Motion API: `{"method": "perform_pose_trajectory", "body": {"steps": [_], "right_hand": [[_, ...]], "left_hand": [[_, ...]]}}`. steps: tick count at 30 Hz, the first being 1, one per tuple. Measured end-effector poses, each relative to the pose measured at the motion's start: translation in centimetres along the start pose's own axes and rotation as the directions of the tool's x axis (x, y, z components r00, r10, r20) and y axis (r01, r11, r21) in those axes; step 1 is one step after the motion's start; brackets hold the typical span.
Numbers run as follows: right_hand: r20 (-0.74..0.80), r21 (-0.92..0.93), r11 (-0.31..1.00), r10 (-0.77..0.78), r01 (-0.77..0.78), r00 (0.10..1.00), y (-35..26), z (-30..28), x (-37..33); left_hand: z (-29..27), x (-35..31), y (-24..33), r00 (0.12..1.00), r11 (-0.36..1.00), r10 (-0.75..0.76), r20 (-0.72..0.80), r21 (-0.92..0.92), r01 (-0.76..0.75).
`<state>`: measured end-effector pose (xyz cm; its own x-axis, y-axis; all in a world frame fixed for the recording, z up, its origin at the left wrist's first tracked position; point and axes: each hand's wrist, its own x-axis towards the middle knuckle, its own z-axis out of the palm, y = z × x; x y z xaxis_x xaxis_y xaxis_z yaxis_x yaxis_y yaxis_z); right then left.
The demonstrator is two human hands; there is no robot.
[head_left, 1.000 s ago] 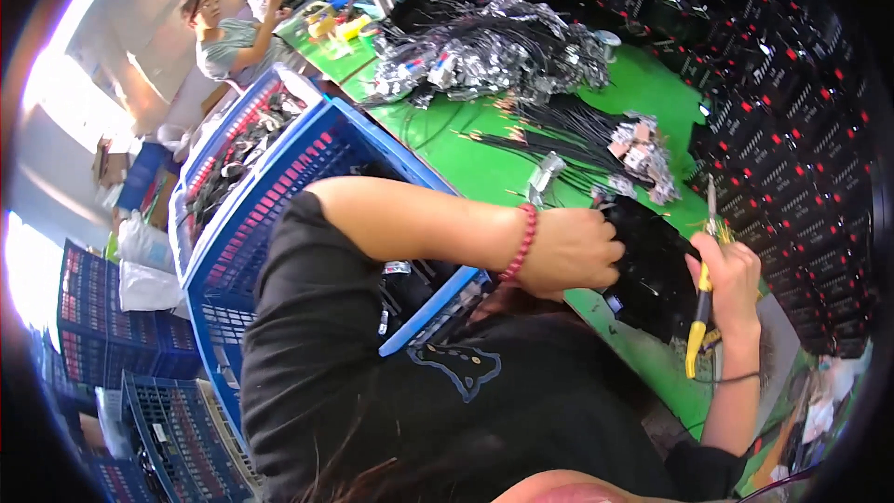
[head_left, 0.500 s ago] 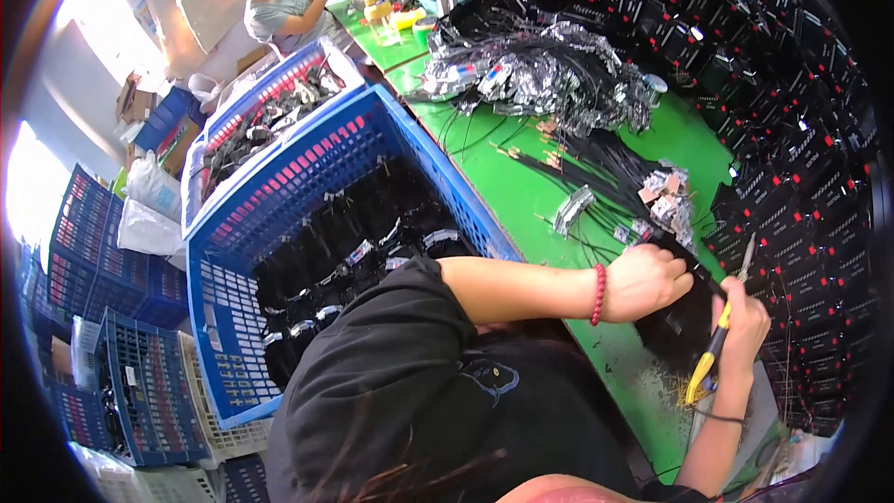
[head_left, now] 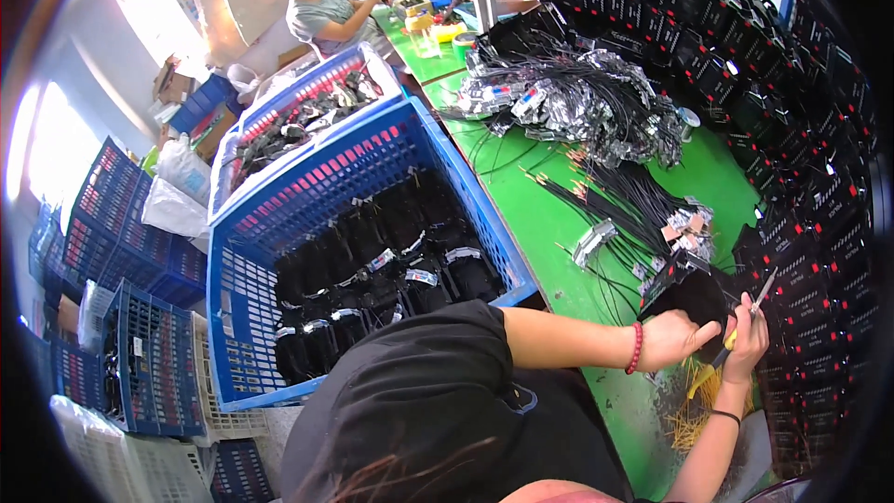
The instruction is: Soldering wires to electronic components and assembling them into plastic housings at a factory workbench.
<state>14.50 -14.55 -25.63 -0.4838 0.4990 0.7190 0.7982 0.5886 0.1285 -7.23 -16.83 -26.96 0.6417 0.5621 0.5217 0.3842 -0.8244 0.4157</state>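
Note:
My left hand [head_left: 672,339], with a red bead bracelet at its wrist, is closed at the lower edge of a black plastic case [head_left: 687,296] on the green table. Its fingers are partly hidden, and the thumb points toward my other hand. Just to the right, my right hand [head_left: 745,349] is wrapped round a hand tool with a yellow-and-black handle [head_left: 712,365]. A slim, pointed metal end [head_left: 766,286] sticks up beyond the fingers; the tool's exact kind cannot be made out. Thin yellow offcuts [head_left: 687,414] lie below the hands.
Black cables [head_left: 619,200] and foil-wrapped bundles [head_left: 596,102] cover the far table [head_left: 521,196]. Stacked black cases [head_left: 810,289] wall off the right. On the left, a blue crate [head_left: 219,317] holds black cases. Another person [head_left: 326,14] sits at the far end.
The view has shifted, so the scene sits further right and lower. The black case now stands tilted up, its dark face showing, and my hands are closer together. The other person's head has turned.

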Motion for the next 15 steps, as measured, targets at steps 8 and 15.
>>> {"method": "perform_pose_trajectory", "body": {"steps": [8, 15], "right_hand": [[0.004, 0.084, 0.981, 0.174, -0.174, 0.985, -3.4, -3.4, 2.1], [0.079, 0.694, 0.307, 0.867, -0.651, 0.493, -14.0, -4.9, -3.9]], "left_hand": [[0.5, -0.9, -2.5, 0.991, 0.991, 0.13, 0.014, 0.02, -0.131], [-0.8, -1.7, -1.9, 0.998, 0.954, 0.047, 0.036, -0.297, -0.035]]}}
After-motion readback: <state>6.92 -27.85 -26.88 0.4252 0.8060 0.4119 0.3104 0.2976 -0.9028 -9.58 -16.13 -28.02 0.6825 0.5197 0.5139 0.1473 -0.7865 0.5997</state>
